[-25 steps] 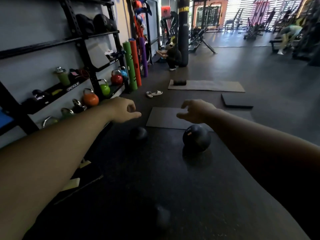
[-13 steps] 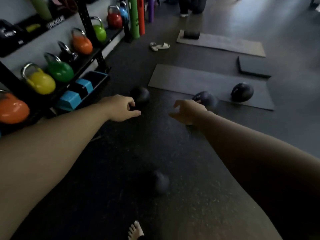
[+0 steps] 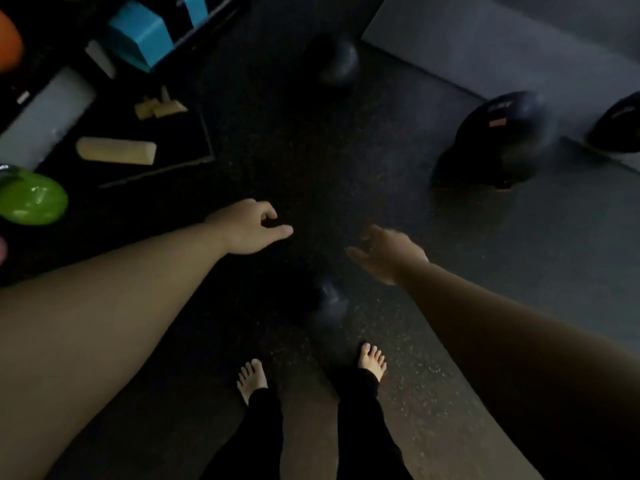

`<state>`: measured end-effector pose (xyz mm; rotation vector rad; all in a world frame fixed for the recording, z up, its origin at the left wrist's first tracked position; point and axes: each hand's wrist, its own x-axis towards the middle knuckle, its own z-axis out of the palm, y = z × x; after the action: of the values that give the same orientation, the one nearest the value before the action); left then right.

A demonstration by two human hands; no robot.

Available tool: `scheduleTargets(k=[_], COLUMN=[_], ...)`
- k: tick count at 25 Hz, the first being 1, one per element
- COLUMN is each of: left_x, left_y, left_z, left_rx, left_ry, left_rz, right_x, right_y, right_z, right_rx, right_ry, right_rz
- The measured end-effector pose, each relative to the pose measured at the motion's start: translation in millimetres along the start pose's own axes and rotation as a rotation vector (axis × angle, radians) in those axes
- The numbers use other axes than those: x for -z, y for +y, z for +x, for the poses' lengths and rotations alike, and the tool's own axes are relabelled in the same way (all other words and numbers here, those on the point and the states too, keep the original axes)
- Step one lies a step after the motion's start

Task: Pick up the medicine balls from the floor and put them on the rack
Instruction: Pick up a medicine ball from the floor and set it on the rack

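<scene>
Several black medicine balls lie on the dark rubber floor. A small one [image 3: 329, 303] rests just ahead of my bare feet, below and between my hands. Another small ball [image 3: 337, 64] sits farther off near the mat corner. A larger ball [image 3: 504, 133] with an orange label lies at the right, and one more [image 3: 620, 124] is cut off by the right edge. My left hand [image 3: 251, 226] hovers above the floor with loosely curled fingers, holding nothing. My right hand [image 3: 388, 254] is spread, empty, just above and right of the near ball. The rack's bottom shelf [image 3: 41, 112] runs along the left.
A green kettlebell [image 3: 31, 199] and an orange one [image 3: 8, 39] sit on the rack at the left. Blue blocks [image 3: 142, 32] and pale foam pieces [image 3: 116, 151] lie by the rack's base. A grey mat [image 3: 502, 39] covers the floor at upper right.
My view has tilted sharply downward, so my feet and the near small ball are now in the middle. Both hands have dropped toward that ball and the right hand has spread wider.
</scene>
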<state>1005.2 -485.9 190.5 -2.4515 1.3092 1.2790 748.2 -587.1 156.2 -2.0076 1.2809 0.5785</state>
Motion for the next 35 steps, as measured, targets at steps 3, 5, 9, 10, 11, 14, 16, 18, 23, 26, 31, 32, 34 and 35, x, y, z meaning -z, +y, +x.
scheduleTargets(k=[3,5,9,10,11,14,16,18,23,26,31,32,34,35], left_x=[-82,-145,-278,-309,-334,-383,-420,-444,-445,-420,-305,-269,-195,-156], left_y=[-39,-69,-117,-127,-141,-174,-151,-108,-138,-148,-164,-168,-179,-186], left_z=[66,116,203,221,239,271,272,261,282,262,211,194,157,136], left_rx=[0.145,0.206,0.289,0.328,0.361,0.476,0.563,0.677,0.666,0.675,0.655,0.623,0.561,0.532], left_ry=[-0.059,-0.091,-0.152,-0.181,-0.176,-0.148,-0.212,-0.360,-0.093,-0.074,0.098,0.154,0.261,0.323], left_rz=[-0.174,-0.241,-0.389,-0.435,-0.495,-0.726,-0.915,-1.343,-1.376,-1.256,-1.300,-1.295,-1.320,-1.312], right_x=[-64,-115,-222,-245,-268,-311,-331,-347,-365,-346,-258,-234,-182,-156], right_y=[27,40,69,78,87,108,115,118,119,101,-2,-32,-100,-134], right_z=[78,134,223,241,260,296,309,313,300,285,255,246,223,209], right_rx=[0.024,0.041,0.033,0.021,0.009,0.009,-0.005,-0.050,-0.034,0.013,0.213,0.261,0.355,0.403], right_ry=[-0.139,-0.186,-0.265,-0.271,-0.279,-0.274,-0.288,-0.300,-0.145,-0.096,-0.051,-0.033,0.016,0.040], right_rz=[-0.060,-0.081,-0.075,-0.066,-0.058,-0.018,0.077,0.216,0.369,0.387,0.383,0.374,0.370,0.369])
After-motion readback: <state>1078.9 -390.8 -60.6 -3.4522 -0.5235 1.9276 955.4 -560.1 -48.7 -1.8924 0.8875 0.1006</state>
